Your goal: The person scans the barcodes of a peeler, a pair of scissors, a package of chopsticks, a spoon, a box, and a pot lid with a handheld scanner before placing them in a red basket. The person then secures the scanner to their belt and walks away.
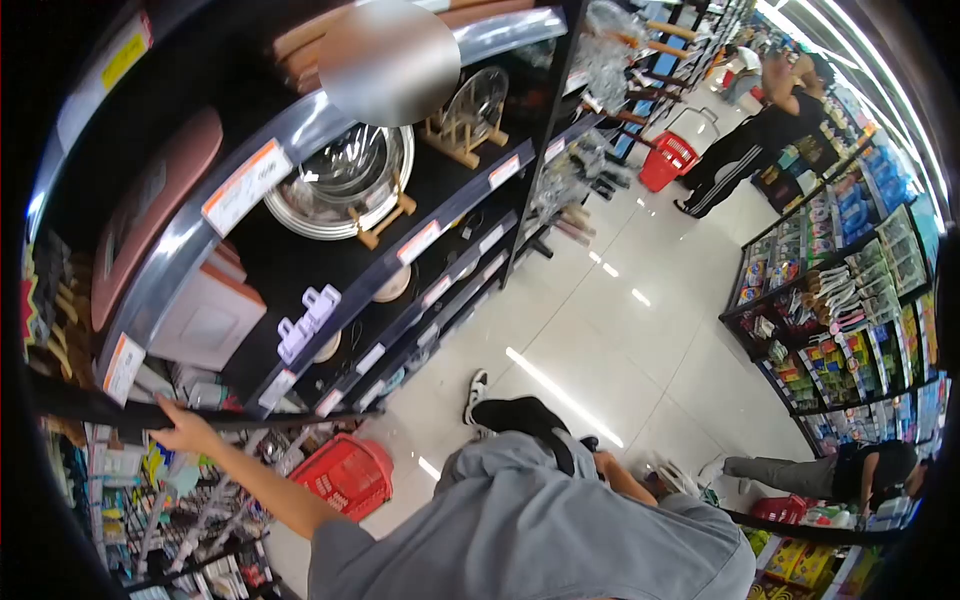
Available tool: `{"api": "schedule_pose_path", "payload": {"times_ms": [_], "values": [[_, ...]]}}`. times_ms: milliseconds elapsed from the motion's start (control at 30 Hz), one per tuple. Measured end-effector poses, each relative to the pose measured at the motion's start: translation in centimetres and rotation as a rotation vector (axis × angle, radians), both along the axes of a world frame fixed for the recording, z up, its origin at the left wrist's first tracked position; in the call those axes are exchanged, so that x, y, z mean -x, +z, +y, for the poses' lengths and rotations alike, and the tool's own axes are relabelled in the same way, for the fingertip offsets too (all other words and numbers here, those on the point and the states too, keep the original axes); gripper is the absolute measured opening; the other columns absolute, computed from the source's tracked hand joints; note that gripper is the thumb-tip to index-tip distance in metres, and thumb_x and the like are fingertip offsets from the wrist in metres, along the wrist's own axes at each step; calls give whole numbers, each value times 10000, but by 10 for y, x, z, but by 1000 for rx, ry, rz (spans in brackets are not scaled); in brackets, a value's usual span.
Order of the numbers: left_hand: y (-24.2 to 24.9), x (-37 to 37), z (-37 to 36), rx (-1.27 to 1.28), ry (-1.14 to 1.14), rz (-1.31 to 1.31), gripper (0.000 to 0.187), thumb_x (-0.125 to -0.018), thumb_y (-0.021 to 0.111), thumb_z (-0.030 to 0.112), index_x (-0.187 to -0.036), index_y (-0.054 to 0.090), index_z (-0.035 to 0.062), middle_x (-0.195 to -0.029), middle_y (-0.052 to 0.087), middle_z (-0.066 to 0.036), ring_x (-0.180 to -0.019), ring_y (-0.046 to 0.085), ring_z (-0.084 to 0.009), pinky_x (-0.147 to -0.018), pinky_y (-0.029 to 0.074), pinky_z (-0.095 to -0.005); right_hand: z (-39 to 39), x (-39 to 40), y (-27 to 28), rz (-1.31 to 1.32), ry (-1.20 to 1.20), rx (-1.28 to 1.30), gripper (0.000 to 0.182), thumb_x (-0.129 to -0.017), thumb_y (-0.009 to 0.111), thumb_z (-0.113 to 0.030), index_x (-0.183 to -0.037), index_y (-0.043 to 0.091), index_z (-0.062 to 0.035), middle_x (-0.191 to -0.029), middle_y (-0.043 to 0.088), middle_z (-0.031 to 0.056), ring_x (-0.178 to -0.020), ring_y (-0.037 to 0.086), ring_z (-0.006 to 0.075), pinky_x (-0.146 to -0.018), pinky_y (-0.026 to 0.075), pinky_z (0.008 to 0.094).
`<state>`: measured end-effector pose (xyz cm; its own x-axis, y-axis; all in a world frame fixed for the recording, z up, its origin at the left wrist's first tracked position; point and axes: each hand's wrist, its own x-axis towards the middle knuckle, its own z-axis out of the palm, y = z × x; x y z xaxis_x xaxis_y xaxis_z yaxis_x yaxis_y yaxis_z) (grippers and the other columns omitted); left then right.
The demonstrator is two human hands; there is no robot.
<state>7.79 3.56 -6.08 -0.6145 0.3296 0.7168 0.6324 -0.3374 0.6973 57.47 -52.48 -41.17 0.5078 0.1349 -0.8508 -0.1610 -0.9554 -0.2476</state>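
Note:
My left hand (188, 432) reaches out to the dark shelf edge (225, 420) at lower left, its fingers apart and fingertips right at the edge. Just above them stand pink boxes (215, 310) and a long pink board-like item (155, 220). On the same shelf is a lilac rack-like item (308, 322). My right hand (603, 462) is close to my body, mostly hidden by my grey shirt (540, 520). A small dark object (590, 442) shows beside it; I cannot tell whether the hand holds it.
Round metal pans or trays (345, 185) sit on the shelf above. A red shopping basket (345, 475) stands on the floor by my left arm. Further down the aisle is a person (750, 140) beside another red basket (667, 160). A second person (865, 470) bends at the right shelves (850, 310).

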Motion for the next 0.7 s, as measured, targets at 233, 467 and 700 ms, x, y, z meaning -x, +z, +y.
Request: {"api": "schedule_pose_path", "payload": {"times_ms": [233, 467, 700], "values": [[-6, 7, 3, 18, -73, -96, 364, -829, 714, 239, -916, 577, -86, -775, 635, -148, -554, 560, -154, -502, 459, -272, 3, -8, 47, -27, -28, 65, 538, -721, 610, -323, -1028, 619, 119, -1022, 641, 252, -968, 629, 342, -793, 488, 396], [-24, -16, -7, 134, 294, 37, 509, -852, 662, 357, -1019, 569, -116, -981, 629, -272, -840, 604, -410, -749, 468, -444, -35, -55, -93, -14, -68, 64, 511, -711, 641, -331, -987, 645, 99, -951, 658, 224, -838, 633, 270, -695, 483, 385], [-332, -178, -111, 958, 626, 765, 651, -794, 621, 393, -1164, 413, -101, -1043, 504, -271, -969, 518, -389, -815, 444, -477, -3, -148, -13, 116, -359, -257, 208, -769, 595, -97, -862, 621, 87, -716, 624, 168, -583, 612, 276, -540, 504, 393]]}}
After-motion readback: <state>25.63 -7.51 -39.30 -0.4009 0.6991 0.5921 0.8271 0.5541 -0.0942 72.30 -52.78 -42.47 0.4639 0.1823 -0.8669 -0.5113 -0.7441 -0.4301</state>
